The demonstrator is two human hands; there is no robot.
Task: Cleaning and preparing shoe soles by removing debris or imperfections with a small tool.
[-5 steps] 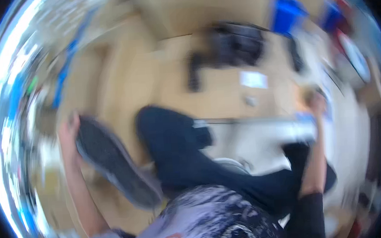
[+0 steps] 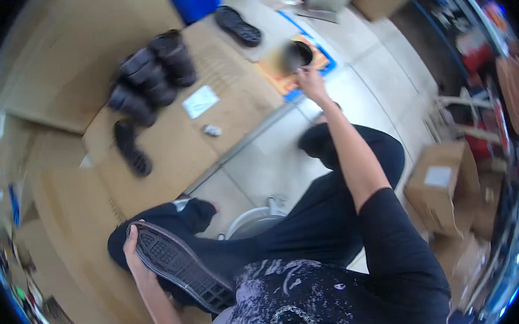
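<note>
My left hand (image 2: 135,255) is closed around the edge of a dark shoe sole (image 2: 179,263), which lies slanted over my left thigh with its gridded face up. The far end of the sole reaches my shirt. My right arm is stretched forward, and my right hand (image 2: 311,85) is closed at the near rim of a dark round pot (image 2: 302,53). Whatever its fingers pinch is too blurred to make out. The pot stands on an orange-yellow sheet (image 2: 273,77) with a blue border.
Brown leather shoes (image 2: 148,76) stand in a row on a cardboard-covered surface (image 2: 175,162). Loose soles (image 2: 238,26) lie near them, beside a white card (image 2: 200,101) and a small white object (image 2: 211,130). A blue bin (image 2: 195,3) is behind. An opened carton (image 2: 438,179) sits at right.
The view has swung and sharpened, so the surface and shoes now appear further left. My left hand still holds the sole, and my right hand remains at the pot.
</note>
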